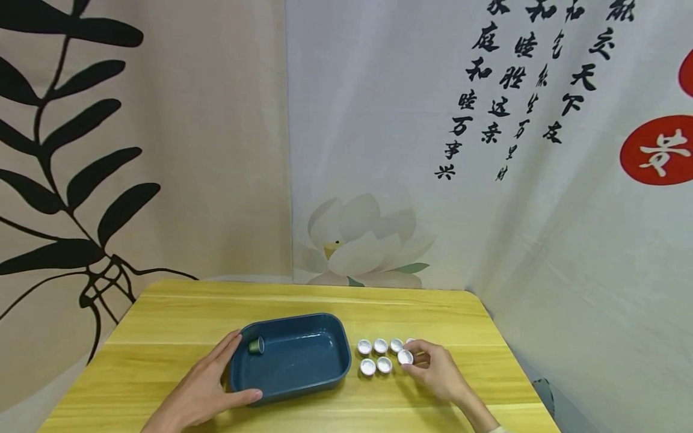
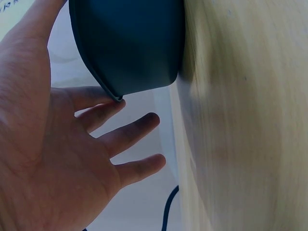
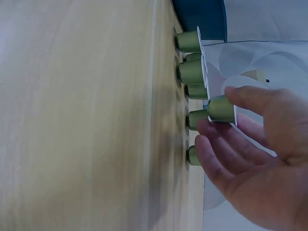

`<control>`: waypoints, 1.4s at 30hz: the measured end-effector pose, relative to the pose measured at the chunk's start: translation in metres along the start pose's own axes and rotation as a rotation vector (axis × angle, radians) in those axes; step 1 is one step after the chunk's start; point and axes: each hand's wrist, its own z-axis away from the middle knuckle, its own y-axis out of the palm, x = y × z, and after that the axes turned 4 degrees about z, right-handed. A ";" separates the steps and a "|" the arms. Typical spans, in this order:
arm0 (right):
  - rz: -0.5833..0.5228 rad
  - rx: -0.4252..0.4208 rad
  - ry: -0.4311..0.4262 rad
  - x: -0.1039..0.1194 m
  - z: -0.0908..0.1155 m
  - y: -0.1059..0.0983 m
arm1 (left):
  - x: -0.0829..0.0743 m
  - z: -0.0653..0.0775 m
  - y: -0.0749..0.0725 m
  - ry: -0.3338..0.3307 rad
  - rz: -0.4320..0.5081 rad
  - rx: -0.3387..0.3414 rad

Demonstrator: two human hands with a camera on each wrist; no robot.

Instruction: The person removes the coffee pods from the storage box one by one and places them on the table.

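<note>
My right hand (image 1: 433, 367) pinches a green coffee capsule (image 3: 221, 109) with a silver-white lid between thumb and fingers, lifted off the table in the right wrist view. Beside it, several more capsules (image 1: 381, 346) stand lid up in two rows; one at the back right is partly hidden by the fingers. A dark blue rectangular tray (image 1: 303, 394) sits left of them, and one green capsule (image 1: 256, 346) lies on its side in its left end. With fingers spread, my left hand (image 1: 203, 385) touches the tray's left end, thumb at the near rim.
Everything stands on a yellow wood-grain table (image 1: 260, 297). Behind it hangs a pale curtain (image 1: 368, 120) printed with dark writing, leaves and a lotus flower. A dark cable (image 2: 169, 207) shows past the table edge in the left wrist view.
</note>
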 end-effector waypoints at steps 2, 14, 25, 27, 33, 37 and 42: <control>0.024 -0.007 0.004 -0.002 0.000 0.001 | 0.000 0.000 0.000 0.002 -0.003 -0.003; 0.128 -0.016 0.015 -0.004 0.000 0.008 | 0.001 0.001 0.000 0.008 -0.005 -0.012; 0.139 0.010 0.008 -0.006 0.000 0.010 | -0.001 0.001 0.002 0.005 -0.009 -0.016; 0.144 0.011 0.009 -0.006 -0.001 0.010 | -0.001 0.001 0.002 0.005 -0.013 -0.018; 0.168 0.003 0.007 -0.007 -0.002 0.011 | -0.001 0.000 0.004 -0.004 -0.038 -0.024; 0.186 -0.008 0.000 -0.008 -0.003 0.012 | 0.000 0.000 0.003 -0.001 -0.025 -0.022; 0.192 -0.017 0.001 -0.009 -0.004 0.013 | 0.000 0.000 0.001 0.007 -0.004 -0.017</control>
